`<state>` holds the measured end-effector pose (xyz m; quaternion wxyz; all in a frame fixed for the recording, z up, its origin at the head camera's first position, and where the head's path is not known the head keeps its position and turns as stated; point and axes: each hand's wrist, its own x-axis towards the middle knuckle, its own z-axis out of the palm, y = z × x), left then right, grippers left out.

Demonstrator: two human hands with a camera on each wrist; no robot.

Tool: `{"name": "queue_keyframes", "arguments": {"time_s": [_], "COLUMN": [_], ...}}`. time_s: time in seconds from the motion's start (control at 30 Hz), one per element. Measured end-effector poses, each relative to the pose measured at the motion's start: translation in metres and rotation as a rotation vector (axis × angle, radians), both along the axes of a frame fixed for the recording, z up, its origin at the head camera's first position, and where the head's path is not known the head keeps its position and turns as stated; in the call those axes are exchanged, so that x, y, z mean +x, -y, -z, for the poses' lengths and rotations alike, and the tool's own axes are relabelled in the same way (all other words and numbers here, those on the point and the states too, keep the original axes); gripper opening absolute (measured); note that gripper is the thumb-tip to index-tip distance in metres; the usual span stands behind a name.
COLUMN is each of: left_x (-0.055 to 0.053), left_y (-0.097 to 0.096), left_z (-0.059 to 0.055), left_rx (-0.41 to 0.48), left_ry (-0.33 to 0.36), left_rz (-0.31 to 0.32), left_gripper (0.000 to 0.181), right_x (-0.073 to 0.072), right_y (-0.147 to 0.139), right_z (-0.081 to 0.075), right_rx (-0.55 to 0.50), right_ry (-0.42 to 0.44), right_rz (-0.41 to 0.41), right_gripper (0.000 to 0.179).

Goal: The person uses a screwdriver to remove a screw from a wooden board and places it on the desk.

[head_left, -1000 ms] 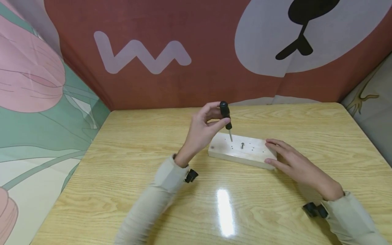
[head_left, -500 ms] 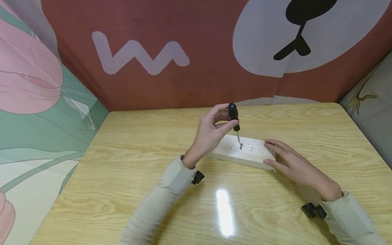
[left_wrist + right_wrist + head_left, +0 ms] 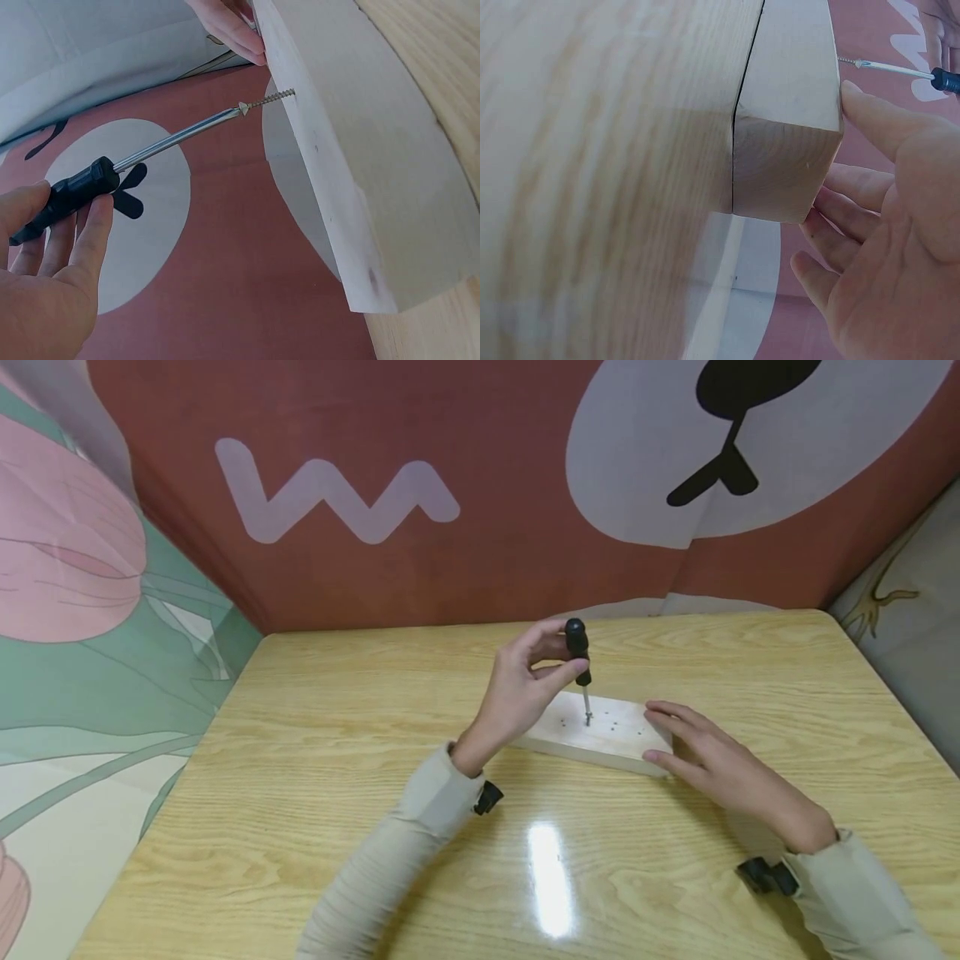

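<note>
My left grip (image 3: 521,685) is closed around a black-handled screwdriver (image 3: 577,647), thumb on one side of the handle and fingers curled on the other. The tool stands nearly upright from that grip, its metal shaft running down to a small screw (image 3: 270,99). In the left wrist view I see the tip meeting the screw's head, with a good length of thread exposed between head and wood.

The screw stands in the top of a pale wooden block (image 3: 600,739), which lies just below the left grip and to its right, flat on the surface (image 3: 300,777). Small dark spots dot the block's top on either side of the screw.

My right grip (image 3: 716,756) is spread, fingers extended and thumb apart from them, touching the block's right end; thumb on the near side, index finger on the far side. It holds no tool.

Behind each grip is a light sleeve (image 3: 438,789), with a black device (image 3: 487,797) at the wrist. Beyond both grips, past the surface's far edge, I see a red backdrop (image 3: 337,581) with pale shapes.
</note>
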<state>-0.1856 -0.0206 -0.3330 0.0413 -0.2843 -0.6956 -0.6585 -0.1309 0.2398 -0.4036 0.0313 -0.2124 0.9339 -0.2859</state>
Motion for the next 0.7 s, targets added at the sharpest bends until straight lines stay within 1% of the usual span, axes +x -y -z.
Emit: {"name": "queue_keyframes", "arguments": {"time_s": [0.13, 0.23, 0.43, 0.63, 0.7], "left_x": [-0.0004, -0.0003, -0.0005, -0.0014, -0.0013], "left_y": [-0.0012, -0.0025, -0.0040, -0.0055, -0.0061], "left_z": [-0.0001, -0.0011, -0.0020, -0.0009, -0.0010], "left_rx": [-0.013, -0.038, -0.073, -0.109, -0.111], "left_ry": [0.007, 0.008, 0.003, -0.022, -0.013], "left_rz": [0.011, 0.021, 0.040, 0.025, 0.013], "left_gripper": [0.038, 0.039, 0.039, 0.038, 0.040], "right_x": [0.0000, 0.0000, -0.0002, -0.0007, -0.0007], "right_y": [-0.0005, -0.0006, -0.0004, -0.0004, -0.0004], "right_z": [0.0004, 0.0008, -0.0003, 0.0000, 0.0001], "right_rx": [-0.003, -0.002, 0.005, 0.008, 0.009], "right_ry": [-0.013, -0.018, -0.006, 0.004, 0.006], "right_rz": [-0.001, -0.003, 0.000, -0.002, 0.000], "right_gripper": [0.061, 0.061, 0.062, 0.063, 0.063]}}
